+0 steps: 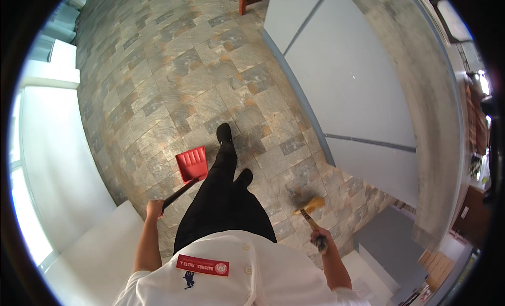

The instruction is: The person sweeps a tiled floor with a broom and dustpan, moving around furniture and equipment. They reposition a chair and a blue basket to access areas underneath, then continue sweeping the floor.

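Note:
My left hand is closed round the dark handle of a red dustpan. The pan hangs out to the left of my legs, its ribbed inside facing up. Whether it touches the floor I cannot tell. On the other side, my right hand grips a broom by its handle. Its yellowish straw head points away from me, above or on the tiles, beside a dark smudge or shadow. Both my feet, in black shoes, are on the floor, one ahead of the other.
Grey-brown stone tiles cover the floor. A long grey counter with a worn top runs along the right. White walls and bright windows stand at the left. A wooden furniture leg shows at the far end; a grey box-like unit is at the lower right.

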Action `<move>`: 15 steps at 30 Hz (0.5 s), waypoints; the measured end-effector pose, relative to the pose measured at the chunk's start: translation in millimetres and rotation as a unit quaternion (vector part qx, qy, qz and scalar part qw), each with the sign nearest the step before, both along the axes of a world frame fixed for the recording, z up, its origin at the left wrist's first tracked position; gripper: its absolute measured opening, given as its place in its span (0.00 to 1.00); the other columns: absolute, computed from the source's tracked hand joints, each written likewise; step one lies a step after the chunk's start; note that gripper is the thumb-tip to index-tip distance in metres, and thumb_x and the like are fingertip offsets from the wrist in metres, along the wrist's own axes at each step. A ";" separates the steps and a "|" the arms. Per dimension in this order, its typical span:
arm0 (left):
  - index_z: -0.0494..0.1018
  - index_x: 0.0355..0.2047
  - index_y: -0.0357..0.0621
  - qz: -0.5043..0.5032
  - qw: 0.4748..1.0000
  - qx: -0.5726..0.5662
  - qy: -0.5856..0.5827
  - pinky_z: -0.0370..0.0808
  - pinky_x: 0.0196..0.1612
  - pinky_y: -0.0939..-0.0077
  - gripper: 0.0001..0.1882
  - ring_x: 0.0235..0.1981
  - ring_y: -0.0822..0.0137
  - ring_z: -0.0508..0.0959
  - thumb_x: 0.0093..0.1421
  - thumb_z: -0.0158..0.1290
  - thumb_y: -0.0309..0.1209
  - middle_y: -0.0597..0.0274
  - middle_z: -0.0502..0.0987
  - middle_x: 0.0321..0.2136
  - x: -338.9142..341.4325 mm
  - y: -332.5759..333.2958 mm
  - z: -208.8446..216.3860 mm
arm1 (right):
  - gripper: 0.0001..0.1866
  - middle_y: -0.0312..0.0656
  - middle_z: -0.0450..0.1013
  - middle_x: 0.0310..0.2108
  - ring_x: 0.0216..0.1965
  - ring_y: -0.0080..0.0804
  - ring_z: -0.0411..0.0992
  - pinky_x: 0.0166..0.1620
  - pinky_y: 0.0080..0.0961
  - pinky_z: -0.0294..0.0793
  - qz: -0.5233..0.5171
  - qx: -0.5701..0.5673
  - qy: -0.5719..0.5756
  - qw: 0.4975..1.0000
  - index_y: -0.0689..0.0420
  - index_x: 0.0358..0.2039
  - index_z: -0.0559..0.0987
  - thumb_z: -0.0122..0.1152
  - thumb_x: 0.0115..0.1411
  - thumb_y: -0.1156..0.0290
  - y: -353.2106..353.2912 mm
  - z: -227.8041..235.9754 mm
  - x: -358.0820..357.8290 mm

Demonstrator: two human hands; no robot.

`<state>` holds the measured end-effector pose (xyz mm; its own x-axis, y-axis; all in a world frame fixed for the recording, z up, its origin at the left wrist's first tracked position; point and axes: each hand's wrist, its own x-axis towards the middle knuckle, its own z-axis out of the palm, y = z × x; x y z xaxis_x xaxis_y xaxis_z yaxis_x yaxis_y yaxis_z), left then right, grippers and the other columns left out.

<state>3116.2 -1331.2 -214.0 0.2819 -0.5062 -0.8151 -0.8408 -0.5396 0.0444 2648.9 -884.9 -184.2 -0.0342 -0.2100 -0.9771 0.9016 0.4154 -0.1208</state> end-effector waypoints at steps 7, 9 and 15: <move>0.74 0.29 0.39 0.078 0.996 0.046 0.025 0.63 0.11 0.78 0.14 0.06 0.72 0.66 0.50 0.44 0.36 0.61 0.67 0.08 -15.2 -67.3 -13.9 | 0.04 0.38 0.65 0.13 0.14 0.28 0.65 0.18 0.24 0.65 0.151 0.034 0.114 0.981 0.59 0.18 0.70 0.52 0.44 0.73 -192.1 -124.9 -51.2; 0.74 0.30 0.40 0.066 0.997 0.036 0.035 0.64 0.12 0.79 0.14 0.07 0.72 0.67 0.50 0.45 0.36 0.61 0.68 0.08 -18.5 -81.9 -15.2 | 0.04 0.40 0.66 0.13 0.15 0.28 0.66 0.18 0.25 0.64 0.326 0.104 0.187 0.921 0.62 0.19 0.71 0.51 0.44 0.74 -278.4 -136.6 -40.0; 0.74 0.32 0.39 0.077 0.997 0.014 0.028 0.65 0.13 0.79 0.15 0.08 0.72 0.68 0.49 0.46 0.37 0.62 0.68 0.09 -25.9 -119.7 -6.1 | 0.06 0.46 0.67 0.12 0.12 0.32 0.67 0.15 0.28 0.65 0.484 -0.022 0.195 0.853 0.66 0.21 0.70 0.49 0.43 0.75 -541.5 -157.4 -9.8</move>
